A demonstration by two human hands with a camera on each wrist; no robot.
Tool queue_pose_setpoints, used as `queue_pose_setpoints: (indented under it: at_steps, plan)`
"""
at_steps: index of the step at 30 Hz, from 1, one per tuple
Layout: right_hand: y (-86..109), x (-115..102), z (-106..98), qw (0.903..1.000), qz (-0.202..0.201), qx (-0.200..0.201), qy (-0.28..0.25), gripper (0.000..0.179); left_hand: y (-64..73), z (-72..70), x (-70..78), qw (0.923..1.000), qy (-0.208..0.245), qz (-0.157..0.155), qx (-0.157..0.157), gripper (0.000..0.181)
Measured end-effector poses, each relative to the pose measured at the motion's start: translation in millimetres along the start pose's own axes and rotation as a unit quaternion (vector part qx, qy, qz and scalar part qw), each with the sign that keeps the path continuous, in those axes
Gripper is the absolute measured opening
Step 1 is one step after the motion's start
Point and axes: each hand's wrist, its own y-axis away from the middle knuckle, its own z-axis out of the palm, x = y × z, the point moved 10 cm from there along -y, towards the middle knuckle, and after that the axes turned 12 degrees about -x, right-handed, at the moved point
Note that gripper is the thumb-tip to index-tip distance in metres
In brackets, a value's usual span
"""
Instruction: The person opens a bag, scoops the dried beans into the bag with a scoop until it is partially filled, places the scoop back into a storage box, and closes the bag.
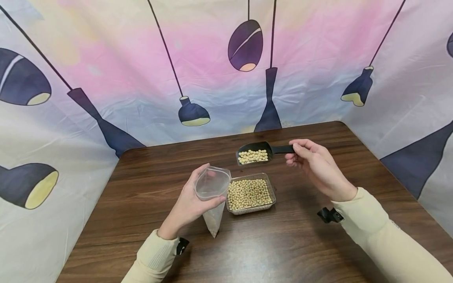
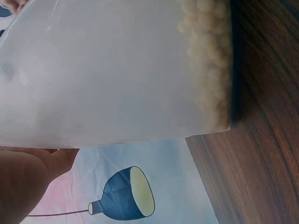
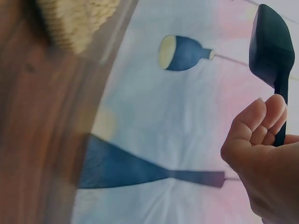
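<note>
My left hand (image 1: 187, 202) grips a translucent plastic bag (image 1: 213, 184), thumb and fingers spread round its mouth, which is held wide. In the left wrist view, pale round beans (image 2: 212, 60) show through the bottom of the bag, resting close over the table. My right hand (image 1: 320, 167) pinches the handle of a black scoop (image 1: 267, 148) between thumb and fingers. Pale yellow beans (image 1: 253, 156) fill the scoop's bowl, held level above and behind a clear plastic box (image 1: 252, 211). In the right wrist view the scoop (image 3: 271, 46) shows its underside.
More beans (image 1: 249, 192) lie in the clear box, just right of the bag. Everything is over a dark wooden table (image 1: 148, 212). A printed cloth (image 1: 219, 78) with lamp pictures hangs behind it and along both sides.
</note>
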Motion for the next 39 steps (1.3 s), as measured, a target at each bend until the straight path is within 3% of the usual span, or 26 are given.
queue_pose_setpoints:
  at_steps: [7, 15, 25, 30, 32, 34, 39]
  plan:
    - [-13.1, -11.6, 33.6, 0.9997, -0.008, -0.019, 0.014, 0.018, -0.8, 0.9, -0.6, 1.0, -0.004, -0.002, -0.003, 0.09]
    - [-19.4, -18.6, 50.1, 0.995, -0.025, -0.028, 0.093, 0.018, -1.6, 1.9, -1.2, 1.0, -0.005, -0.006, -0.004, 0.087]
    - [-15.5, -34.1, 62.7, 0.9752, -0.061, -0.024, 0.211, 0.025, -0.8, 2.2, -4.6, 0.9997, 0.001, -0.026, -0.003, 0.088]
    - [-8.1, -46.2, 71.8, 0.9587, -0.1, -0.02, 0.265, 0.019, -1.2, 2.2, -4.2, 0.9997, 0.002, -0.022, -0.005, 0.088]
    - [-2.3, -53.3, 78.3, 0.9451, -0.133, -0.019, 0.298, 0.017, -1.5, 1.8, -2.8, 0.9998, 0.0, -0.017, -0.005, 0.088]
    - [6.0, -62.9, 86.7, 0.919, -0.182, -0.014, 0.349, 0.016, -1.9, 1.8, -1.3, 0.9999, -0.002, -0.008, -0.006, 0.088]
    - [35.1, -89.6, 101.3, 0.8189, -0.313, 0.033, 0.48, 0.021, -1.4, 1.3, 0.3, 1.0, 0.0, 0.004, -0.003, 0.088]
